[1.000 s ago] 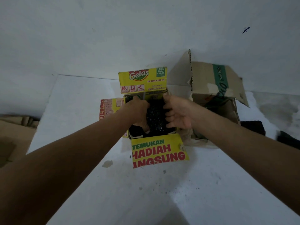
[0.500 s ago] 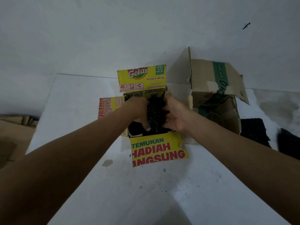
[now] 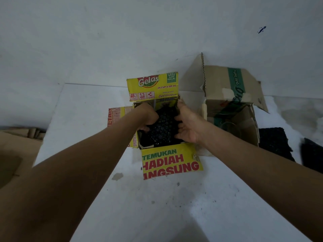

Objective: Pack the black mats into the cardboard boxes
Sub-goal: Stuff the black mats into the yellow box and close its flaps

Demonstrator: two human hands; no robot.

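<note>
The black mat (image 3: pixel 165 125) looks like rubbery plastic, knobbed and faintly glossy. The yellow box (image 3: pixel 170 161) is printed cardboard with a slight sheen. The brown box (image 3: pixel 232 81) is matt corrugated cardboard, its printed skin torn in patches. The white floor (image 3: pixel 87 119) is matt and grit-speckled.

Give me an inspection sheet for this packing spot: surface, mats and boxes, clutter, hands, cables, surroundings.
Surface: white surface, dark specks, one stain near the yellow box.
Job's things: yellow box open, flaps out, black mat inside; brown box open beside it, contents unclear; loose mats lying right of the brown box.
Clutter: flattened cardboard at the far left.
Hands: left hand grips the black mat's left edge; right hand holds its right edge.
Cables: nothing seen.
Surroundings: white wall with a dark mark.
</note>
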